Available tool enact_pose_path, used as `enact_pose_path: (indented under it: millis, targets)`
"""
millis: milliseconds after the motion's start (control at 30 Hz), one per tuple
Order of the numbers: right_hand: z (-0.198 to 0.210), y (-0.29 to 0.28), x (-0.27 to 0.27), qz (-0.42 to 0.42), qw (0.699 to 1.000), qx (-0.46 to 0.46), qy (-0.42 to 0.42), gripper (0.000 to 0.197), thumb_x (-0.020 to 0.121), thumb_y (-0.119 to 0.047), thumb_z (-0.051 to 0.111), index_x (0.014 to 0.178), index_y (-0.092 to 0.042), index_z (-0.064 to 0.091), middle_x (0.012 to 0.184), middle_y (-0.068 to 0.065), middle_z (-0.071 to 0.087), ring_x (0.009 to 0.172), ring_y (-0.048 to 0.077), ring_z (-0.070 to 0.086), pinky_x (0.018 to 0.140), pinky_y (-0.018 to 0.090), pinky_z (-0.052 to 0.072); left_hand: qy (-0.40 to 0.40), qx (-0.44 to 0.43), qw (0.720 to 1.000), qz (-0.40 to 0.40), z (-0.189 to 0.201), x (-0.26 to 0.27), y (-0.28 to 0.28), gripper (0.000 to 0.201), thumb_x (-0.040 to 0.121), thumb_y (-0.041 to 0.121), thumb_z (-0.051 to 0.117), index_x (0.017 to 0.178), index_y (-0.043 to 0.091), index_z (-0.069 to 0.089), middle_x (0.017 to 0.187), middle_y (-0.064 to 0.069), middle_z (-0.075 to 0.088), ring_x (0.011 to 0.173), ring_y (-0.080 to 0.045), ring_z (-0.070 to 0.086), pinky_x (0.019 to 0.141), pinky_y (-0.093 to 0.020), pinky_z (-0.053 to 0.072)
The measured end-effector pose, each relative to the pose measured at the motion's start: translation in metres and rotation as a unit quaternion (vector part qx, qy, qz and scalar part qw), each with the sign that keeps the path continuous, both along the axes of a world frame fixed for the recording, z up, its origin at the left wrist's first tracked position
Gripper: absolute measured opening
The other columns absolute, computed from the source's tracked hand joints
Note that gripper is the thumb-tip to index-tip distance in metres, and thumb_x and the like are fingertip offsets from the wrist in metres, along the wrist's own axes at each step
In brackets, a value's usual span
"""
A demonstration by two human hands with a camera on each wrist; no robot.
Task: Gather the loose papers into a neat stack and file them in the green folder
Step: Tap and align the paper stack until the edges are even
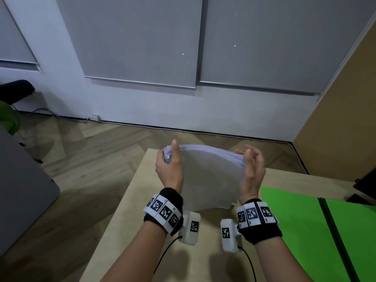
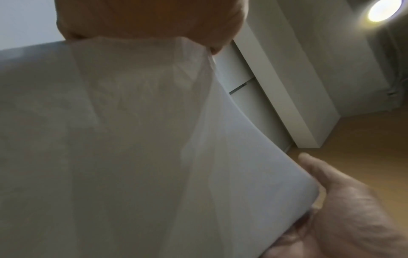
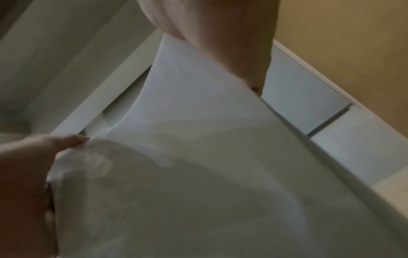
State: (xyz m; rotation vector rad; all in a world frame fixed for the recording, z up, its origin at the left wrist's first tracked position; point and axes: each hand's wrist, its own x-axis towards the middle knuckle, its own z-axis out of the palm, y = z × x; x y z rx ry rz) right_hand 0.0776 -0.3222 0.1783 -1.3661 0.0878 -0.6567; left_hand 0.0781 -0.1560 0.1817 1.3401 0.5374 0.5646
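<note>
The loose sheets look gathered now. The stack of white paper sheets (image 1: 209,176) stands on its bottom edge on the pale wooden table (image 1: 126,200), and no other sheets show on it. The top of the stack bends over in a curve, and the edges near the top left corner are not quite even. So I think the stack needs a bit more tapping to make it neat. The filing is not done yet. The bright green flat folder (image 1: 301,226) lies open on the table, to the right of the stack and a little nearer the person, not touching it.

The left hand (image 1: 169,168) grips the stack's top left corner. Its thumb (image 1: 175,148) lies on the near side and its fingers curl round the back.

The right hand (image 1: 253,171) holds the stack's right edge. Its fingers are bent and close together, pressing the edge, with the thumb on the near side.
</note>
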Motion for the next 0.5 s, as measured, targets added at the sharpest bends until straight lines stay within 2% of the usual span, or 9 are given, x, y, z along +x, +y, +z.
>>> enact_pose_path:
  millis: [67, 100, 167, 233, 300, 367, 400, 433, 500]
  targets:
    - [-0.008, -0.002, -0.003, 0.076, 0.995, -0.053, 0.028, 0.051, 0.075, -0.048, 0.061, 0.118, -0.023, 0.052, 0.101, -0.002, 0.071, 0.091, 0.005, 0.067, 0.081, 0.018, 0.052, 0.004, -0.007, 1.0, -0.014, 0.0, 0.003, 0.003, 0.052, 0.084, 0.062, 0.05, 0.067, 0.013, 0.056, 0.071, 0.006, 0.059, 0.072, -0.015, 0.055, 0.078, -0.033, 0.045]
    - [-0.011, -0.003, -0.004, 0.097, 0.991, -0.075, 0.05, 0.054, 0.072, -0.048, 0.067, 0.119, -0.027, 0.052, 0.107, 0.0, 0.069, 0.096, 0.008, 0.066, 0.084, 0.021, 0.053, 0.011, -0.014, 0.999, -0.033, -0.001, 0.004, 0.006, 0.062, 0.082, 0.067, 0.046, 0.067, 0.008, 0.058, 0.071, 0.002, 0.061, 0.072, -0.019, 0.057, 0.079, -0.037, 0.048]
    - [-0.013, -0.007, -0.007, 0.112, 0.985, -0.105, 0.078, 0.051, 0.068, -0.042, 0.078, 0.114, -0.029, 0.06, 0.109, -0.002, 0.069, 0.097, 0.011, 0.066, 0.086, 0.027, 0.052, 0.005, -0.024, 0.994, -0.103, 0.0, 0.006, 0.014, 0.073, 0.081, 0.072, 0.041, 0.086, 0.005, 0.07, 0.086, -0.006, 0.072, 0.083, -0.022, 0.066, 0.082, -0.038, 0.052]
    - [-0.012, -0.013, -0.005, 0.13, 0.983, -0.105, 0.081, 0.046, 0.066, -0.035, 0.082, 0.108, -0.026, 0.066, 0.103, -0.009, 0.072, 0.093, 0.009, 0.067, 0.085, 0.023, 0.051, -0.02, -0.006, 0.981, -0.192, 0.0, 0.005, 0.023, 0.062, 0.087, 0.062, 0.048, 0.097, 0.006, 0.072, 0.092, -0.007, 0.073, 0.084, -0.019, 0.068, 0.076, -0.032, 0.054]
    - [-0.009, -0.021, -0.002, 0.154, 0.979, -0.11, 0.076, 0.061, 0.058, -0.042, 0.084, 0.113, -0.027, 0.064, 0.108, -0.011, 0.071, 0.098, 0.009, 0.067, 0.086, 0.022, 0.051, -0.014, 0.033, 0.967, -0.251, -0.002, 0.003, 0.031, 0.035, 0.086, 0.04, 0.065, 0.097, 0.008, 0.072, 0.088, -0.001, 0.075, 0.081, -0.016, 0.071, 0.067, -0.022, 0.055]
    - [-0.006, -0.025, 0.0, 0.182, 0.971, -0.126, 0.086, 0.074, 0.057, -0.041, 0.085, 0.125, -0.029, 0.057, 0.116, 0.001, 0.068, 0.103, 0.016, 0.065, 0.089, 0.029, 0.052, 0.018, 0.051, 0.956, -0.287, -0.008, 0.001, 0.037, 0.024, 0.078, 0.022, 0.077, 0.099, 0.01, 0.072, 0.089, -0.001, 0.077, 0.084, -0.018, 0.075, 0.067, -0.022, 0.058]
    - [-0.005, -0.025, -0.001, 0.191, 0.968, -0.133, 0.096, 0.068, 0.063, -0.031, 0.084, 0.125, -0.028, 0.057, 0.114, 0.006, 0.068, 0.102, 0.018, 0.065, 0.087, 0.028, 0.053, 0.038, 0.053, 0.953, -0.295, -0.014, 0.002, 0.04, 0.025, 0.077, 0.018, 0.079, 0.1, 0.008, 0.072, 0.09, -0.003, 0.077, 0.087, -0.021, 0.075, 0.067, -0.024, 0.059]
    - [-0.006, -0.024, -0.001, 0.192, 0.968, -0.129, 0.103, 0.051, 0.071, -0.021, 0.081, 0.118, -0.024, 0.062, 0.106, 0.006, 0.07, 0.096, 0.017, 0.065, 0.082, 0.024, 0.054, 0.053, 0.053, 0.952, -0.297, -0.017, 0.002, 0.042, 0.024, 0.078, 0.016, 0.078, 0.099, 0.006, 0.071, 0.091, -0.004, 0.077, 0.088, -0.025, 0.075, 0.068, -0.024, 0.06]
    - [0.001, -0.018, -0.001, 0.143, 0.975, -0.124, 0.115, 0.008, 0.083, -0.014, 0.07, 0.087, -0.021, 0.07, 0.082, 0.0, 0.068, 0.078, 0.009, 0.063, 0.068, 0.022, 0.052, 0.054, 0.043, 0.954, -0.291, -0.019, 0.0, 0.042, 0.015, 0.083, 0.014, 0.073, 0.096, 0.006, 0.07, 0.089, -0.005, 0.075, 0.087, -0.026, 0.072, 0.065, -0.022, 0.059]
